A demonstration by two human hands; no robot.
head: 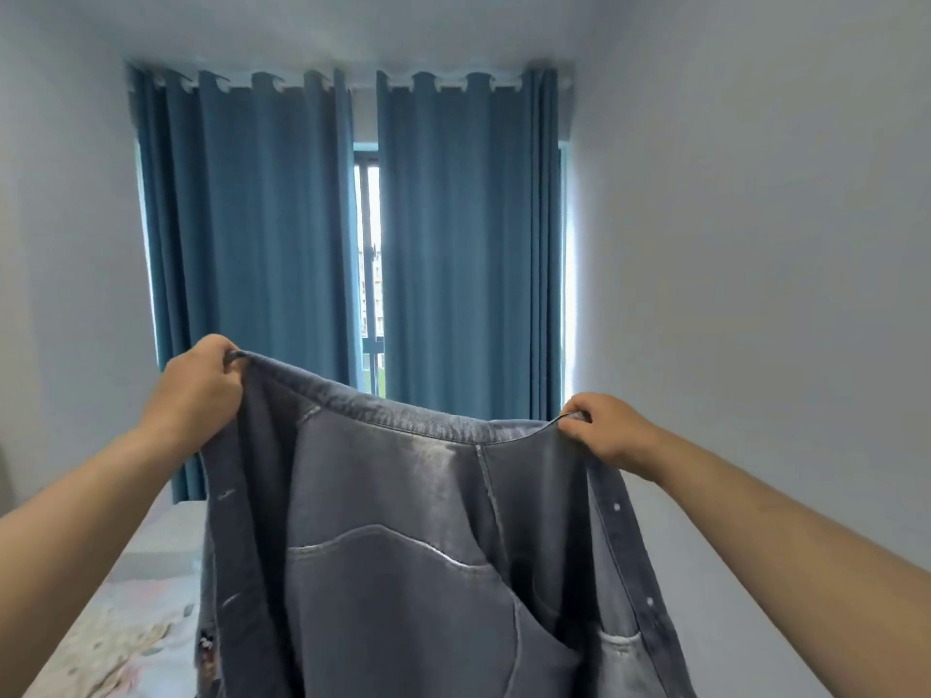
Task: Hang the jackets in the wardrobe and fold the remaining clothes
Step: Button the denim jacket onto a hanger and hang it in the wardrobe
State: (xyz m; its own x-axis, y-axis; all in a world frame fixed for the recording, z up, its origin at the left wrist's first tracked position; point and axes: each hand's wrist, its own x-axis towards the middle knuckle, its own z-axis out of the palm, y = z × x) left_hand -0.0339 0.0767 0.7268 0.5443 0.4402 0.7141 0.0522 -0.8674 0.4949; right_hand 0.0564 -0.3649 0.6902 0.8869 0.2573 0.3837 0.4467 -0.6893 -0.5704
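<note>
Holding up a grey-blue denim jacket (403, 536) in mid-air, spread wide between two raised arms, inside face toward the camera. Gripped at its top edge on both sides: left hand (201, 390) with fingers curled tight round the upper left corner of the cloth, thumb tucked over the fold; right hand (604, 430) pinching the upper right corner between thumb and bent fingers. Stretched between them, a thick stitched band sagging slightly toward the right. Hanging below, the body of the jacket — curved inner pocket seams in paler thread, a vertical seam down the middle, a row of small white snaps down the right-hand placket, buttonhole slits down the left one. Dropping out of view at the bottom edge (lower hem not seen).

Behind the jacket, blue curtains (282, 234) drawn almost closed across a window (370, 254), a narrow bright gap left between the two panels. Pale walls (755, 244) on either side. Low on the left, beneath the left forearm, a bed (131, 622) with a light floral cover — partly hidden by the hanging cloth.
</note>
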